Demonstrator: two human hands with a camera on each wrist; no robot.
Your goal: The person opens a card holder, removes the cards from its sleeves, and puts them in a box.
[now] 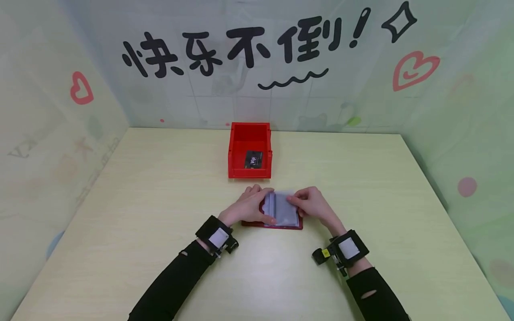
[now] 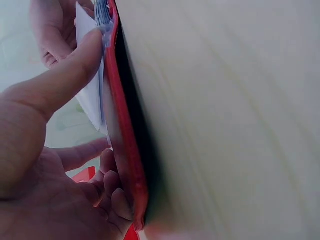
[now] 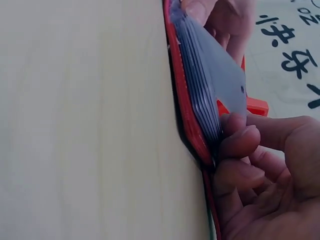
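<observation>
A red card holder (image 1: 295,228) lies spread on the table, with a stack of clear plastic sleeves (image 1: 286,213) inside it. My left hand (image 1: 254,206) holds its left side: the thumb presses on the sleeves near the fold, and the fingers reach to the far edge. My right hand (image 1: 313,204) pinches the upper right corner of one sleeve between thumb and finger. That sleeve (image 3: 227,75) stands tilted up from the stack in the right wrist view. Whether it contains a card, I cannot tell.
Behind the card holder stands a red open box (image 1: 250,173) with a black card marked Vip (image 1: 253,159) in it. A pale wooden table (image 1: 160,187) carries everything. Printed cloth walls (image 1: 225,102) enclose it at the back and sides.
</observation>
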